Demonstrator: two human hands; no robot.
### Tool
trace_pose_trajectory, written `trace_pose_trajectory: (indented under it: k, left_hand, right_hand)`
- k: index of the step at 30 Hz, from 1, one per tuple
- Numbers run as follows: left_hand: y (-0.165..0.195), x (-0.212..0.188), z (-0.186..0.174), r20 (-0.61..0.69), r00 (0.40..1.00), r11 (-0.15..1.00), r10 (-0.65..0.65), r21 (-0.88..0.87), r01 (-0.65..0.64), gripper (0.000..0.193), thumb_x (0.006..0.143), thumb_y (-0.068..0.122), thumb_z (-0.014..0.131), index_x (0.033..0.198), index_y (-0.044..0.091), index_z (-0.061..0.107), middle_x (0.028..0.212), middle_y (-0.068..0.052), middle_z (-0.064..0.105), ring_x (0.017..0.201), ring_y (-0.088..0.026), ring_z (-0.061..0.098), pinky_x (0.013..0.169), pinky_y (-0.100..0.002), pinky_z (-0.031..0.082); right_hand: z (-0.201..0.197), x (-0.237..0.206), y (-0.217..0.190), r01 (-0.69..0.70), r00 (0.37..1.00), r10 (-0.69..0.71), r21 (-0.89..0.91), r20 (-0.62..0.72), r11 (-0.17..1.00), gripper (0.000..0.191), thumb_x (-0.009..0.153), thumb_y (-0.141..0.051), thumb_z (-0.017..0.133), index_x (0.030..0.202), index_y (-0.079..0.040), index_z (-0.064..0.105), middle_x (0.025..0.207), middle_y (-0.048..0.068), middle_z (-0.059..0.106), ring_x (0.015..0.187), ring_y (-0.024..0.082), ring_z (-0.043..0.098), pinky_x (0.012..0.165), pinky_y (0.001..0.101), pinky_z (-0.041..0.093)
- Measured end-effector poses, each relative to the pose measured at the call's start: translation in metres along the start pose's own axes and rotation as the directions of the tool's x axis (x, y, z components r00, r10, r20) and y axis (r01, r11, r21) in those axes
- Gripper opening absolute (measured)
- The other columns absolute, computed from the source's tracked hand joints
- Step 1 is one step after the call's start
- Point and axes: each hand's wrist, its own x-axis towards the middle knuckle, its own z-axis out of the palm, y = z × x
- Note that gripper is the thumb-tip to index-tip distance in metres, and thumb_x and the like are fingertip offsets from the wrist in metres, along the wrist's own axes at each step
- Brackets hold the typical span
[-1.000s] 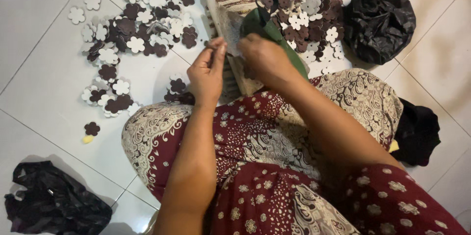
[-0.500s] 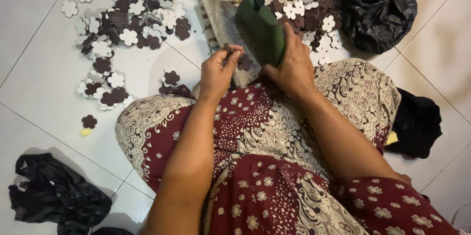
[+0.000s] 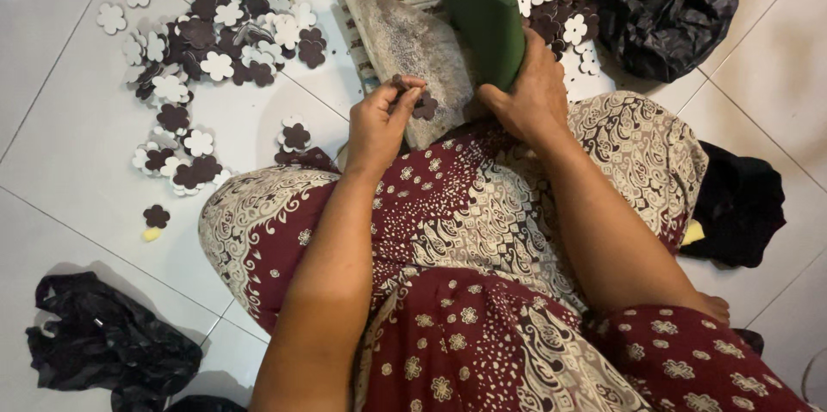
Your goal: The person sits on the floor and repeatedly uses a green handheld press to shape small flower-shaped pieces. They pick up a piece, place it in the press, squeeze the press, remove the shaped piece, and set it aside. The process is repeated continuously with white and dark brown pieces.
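Seated worker, overhead view. Two hands at the knee: left hand (image 3: pixel 383 119), fingertips pinched together on one dark brown flower-shaped foam cut-out (image 3: pixel 422 105), held against a grey woven mat (image 3: pixel 405 33); right hand (image 3: pixel 530 98), fingers wrapped around one folded green foam sheet (image 3: pixel 489 16), standing upright. Two heaps of brown and white cut-outs, too many to count; three black plastic bags (image 3: pixel 668 3) on white tiles.

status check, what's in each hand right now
Left hand pinching a dark flower cutout. Right hand gripping green sheet. Woven mat beneath; nothing blocking.
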Motion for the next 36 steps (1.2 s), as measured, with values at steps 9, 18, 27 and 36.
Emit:
trace_pose_trajectory:
  k: [9, 18, 27, 36]
  left_hand:
    - [0.009, -0.003, 0.002, 0.068, 0.996, 0.952, 0.060, 0.295, -0.078, 0.018, 0.098, 0.026, 0.070, 0.115, 0.023, 0.076, 0.102, -0.001, 0.080, 0.085, -0.013, 0.077, 0.073, -0.031, 0.061]
    - [0.002, -0.007, 0.006, 0.109, 0.961, 0.866, 0.255, 0.417, -0.277, 0.020, 0.100, 0.027, 0.069, 0.120, 0.026, 0.074, 0.097, -0.005, 0.078, 0.079, -0.023, 0.077, 0.069, -0.037, 0.062]
    - [-0.019, -0.002, 0.015, 0.140, 0.969, 0.834, 0.205, 0.494, -0.248, 0.022, 0.100, 0.023, 0.069, 0.121, 0.029, 0.073, 0.097, -0.003, 0.079, 0.071, -0.021, 0.074, 0.065, -0.035, 0.063]
    - [-0.040, -0.005, 0.017, 0.084, 0.989, 0.990, 0.120, 0.068, -0.126, 0.014, 0.103, 0.013, 0.070, 0.115, 0.016, 0.076, 0.100, -0.011, 0.078, 0.087, -0.037, 0.069, 0.074, -0.047, 0.057]
  right_hand:
    - [-0.012, 0.000, -0.008, -0.042, 0.992, 0.045, -0.025, 0.118, 0.999, 0.115, 0.070, -0.041, 0.092, 0.156, -0.005, 0.023, 0.145, 0.027, 0.045, 0.129, 0.043, 0.049, 0.109, 0.0491, 0.042]
    - [-0.034, -0.014, -0.029, -0.044, 0.992, 0.045, -0.010, 0.120, 0.999, 0.121, 0.062, -0.027, 0.095, 0.158, -0.009, 0.023, 0.140, 0.026, 0.051, 0.127, 0.042, 0.054, 0.111, 0.0492, 0.044]
    - [-0.089, -0.097, -0.024, 0.588, 0.797, -0.550, 0.111, -0.251, 0.802, 0.088, 0.076, -0.024, 0.086, 0.146, -0.008, 0.035, 0.132, 0.021, 0.055, 0.126, 0.035, 0.058, 0.111, 0.0446, 0.047]
    - [-0.049, -0.107, -0.034, 0.172, 0.951, -0.164, -0.010, 0.261, 0.985, 0.106, 0.066, -0.028, 0.088, 0.149, -0.004, 0.026, 0.130, 0.022, 0.049, 0.123, 0.035, 0.051, 0.111, 0.0478, 0.043]
